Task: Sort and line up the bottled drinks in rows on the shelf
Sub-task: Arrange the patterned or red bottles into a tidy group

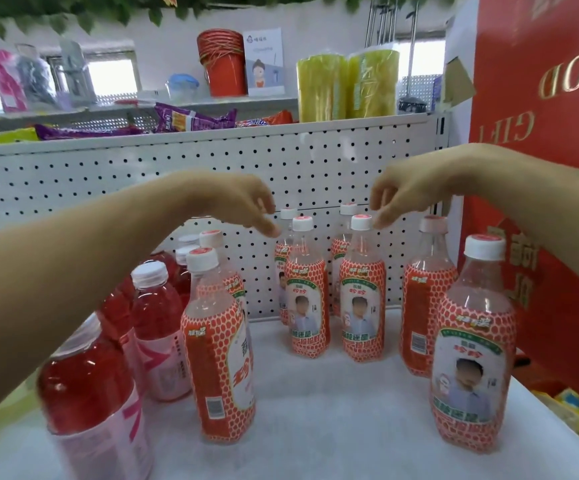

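Now, left hand (pixel 246 206): loose fingers, empty, beside a white cap (pixel 302 223), centre frame.
Right hand (pixel 409 195): empty too, fingertips (pixel 381 221) at neighbouring cap (pixel 361 221); contact unclear.
Honeycomb-label bottles (pixel 307 306): upright on shelf (pixel 333 410), centre and right; print unreadable.
Red box (pixel 540 98): right edge, gold "GIFT" inverted.

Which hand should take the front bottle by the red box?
Right, probably. The right hand hangs on the same side as the front bottle and seems to hold nothing. The left hand would have to cross over the middle bottles to reach it.
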Tool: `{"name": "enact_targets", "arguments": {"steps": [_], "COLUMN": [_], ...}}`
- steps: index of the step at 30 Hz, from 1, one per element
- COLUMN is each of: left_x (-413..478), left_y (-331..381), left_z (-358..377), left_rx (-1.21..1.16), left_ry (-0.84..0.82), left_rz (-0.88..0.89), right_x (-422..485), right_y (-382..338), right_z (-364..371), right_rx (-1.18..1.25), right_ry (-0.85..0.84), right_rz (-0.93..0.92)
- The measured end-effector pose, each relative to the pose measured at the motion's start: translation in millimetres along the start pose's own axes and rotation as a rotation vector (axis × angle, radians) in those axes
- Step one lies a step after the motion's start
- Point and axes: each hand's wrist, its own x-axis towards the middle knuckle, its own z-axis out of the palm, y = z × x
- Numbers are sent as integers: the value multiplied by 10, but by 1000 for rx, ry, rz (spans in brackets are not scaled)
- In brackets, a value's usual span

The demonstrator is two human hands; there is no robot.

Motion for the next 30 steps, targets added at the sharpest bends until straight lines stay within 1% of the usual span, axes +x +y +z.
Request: {"name": "enact_targets", "arguments": {"steps": [1, 3, 6, 9, 14, 21, 26, 28, 30], "left_x": [64, 214, 439, 545, 494, 446, 512, 561, 631], "left_y": [78, 245, 378, 362, 196, -52, -139, -115, -75], "left_z": [10, 64, 174, 194, 124, 75, 30, 16, -6], "left_rx": [-69, -136, -86, 3, 128, 145, 191, 214, 209], "left_ry": [28, 13, -79, -75, -89, -110, -171, -205, -152], "left_rz": [49, 118, 162, 175, 138, 53, -5, -20, -14], "right_x": [32, 110, 241, 341, 411, 484, 567, 629, 718], "right_y": [-43, -126, -184, -158, -54, 86, 44, 9, -4], "right_z": [-1, 27, 103, 139, 115, 89, 14, -27, -65], "right_rx": [28, 30, -25, -57, -140, -179, -179, -167, -139], "right_ry": [-11, -83, -154, -152, -153, -165, -242, -200, -95], "right_rz": [-44, -96, -112, -118, -96, -36, 32, 28, 8]}}
